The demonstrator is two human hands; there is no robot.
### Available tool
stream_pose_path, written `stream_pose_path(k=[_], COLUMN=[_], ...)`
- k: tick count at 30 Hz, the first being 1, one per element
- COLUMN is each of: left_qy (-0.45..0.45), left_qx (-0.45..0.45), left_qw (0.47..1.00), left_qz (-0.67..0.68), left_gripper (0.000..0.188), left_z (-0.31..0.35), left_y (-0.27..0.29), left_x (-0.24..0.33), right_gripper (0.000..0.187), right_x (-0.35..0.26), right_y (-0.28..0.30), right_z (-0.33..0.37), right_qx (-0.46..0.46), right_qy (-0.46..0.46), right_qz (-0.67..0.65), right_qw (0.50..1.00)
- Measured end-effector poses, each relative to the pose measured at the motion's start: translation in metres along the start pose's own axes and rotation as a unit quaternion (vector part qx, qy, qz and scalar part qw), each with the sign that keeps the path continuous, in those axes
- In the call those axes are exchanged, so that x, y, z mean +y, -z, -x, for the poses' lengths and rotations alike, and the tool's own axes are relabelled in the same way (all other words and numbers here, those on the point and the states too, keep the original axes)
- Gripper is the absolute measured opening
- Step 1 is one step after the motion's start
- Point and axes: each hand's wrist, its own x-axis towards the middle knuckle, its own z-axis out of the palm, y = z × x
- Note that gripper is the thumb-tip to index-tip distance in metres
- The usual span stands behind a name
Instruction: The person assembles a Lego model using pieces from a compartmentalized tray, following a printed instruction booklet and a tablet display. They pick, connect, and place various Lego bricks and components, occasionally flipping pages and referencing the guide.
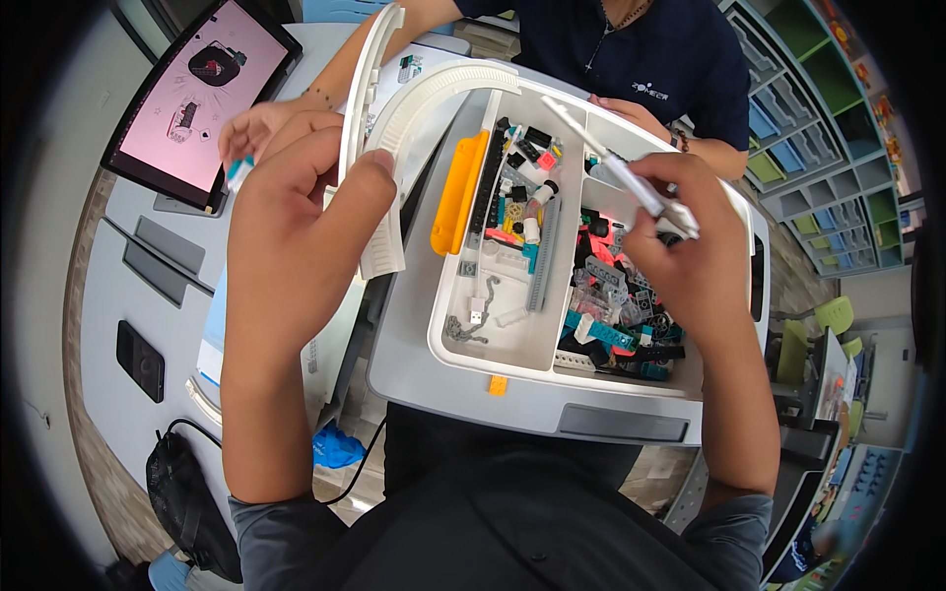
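Observation:
My left hand (pixel 296 241) is closed on white curved toothed track pieces (pixel 434 87), thumb pressed on their inner side. One piece stands up edge-on while another arcs to the right over the bin's corner. In my right hand (pixel 698 241) is a slim white rod-like piece (pixel 611 163), pinched between thumb and fingers and slanting up to the left. Below both hands a white divided bin (pixel 503 360) holds loose building bricks (pixel 601 286) in black, grey, teal and red. A USB cable (pixel 477 310) lies in its left compartment.
A co-worker's hand (pixel 261 128) holds a small teal-and-white piece (pixel 239 172) beyond my left hand. A yellow handle (pixel 460 192) sits at the bin's left side. A monitor (pixel 197 103), a phone (pixel 141 361) and a black bag (pixel 187 502) are to the left.

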Motion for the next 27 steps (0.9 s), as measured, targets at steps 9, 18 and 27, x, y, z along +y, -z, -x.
stream_pose_path(k=[9, 18, 27], left_qy=[-0.017, -0.022, -0.024], left_qx=[-0.01, -0.027, -0.009], left_qw=[0.999, 0.999, 1.0], left_qz=[0.036, -0.026, -0.006], left_gripper=[0.022, 0.023, 0.025], left_z=[0.003, 0.002, 0.002], left_y=[-0.008, -0.015, -0.008], left_x=[0.003, 0.005, 0.005], right_gripper=[0.037, 0.04, 0.042], right_x=[-0.01, -0.032, -0.038], right_y=[0.048, 0.029, 0.034], right_z=[0.02, 0.01, 0.011], right_qx=[0.072, 0.047, 0.06], right_qy=[-0.045, -0.026, -0.135], right_qz=[0.017, -0.05, -0.181], right_qw=[0.996, 0.997, 0.972])
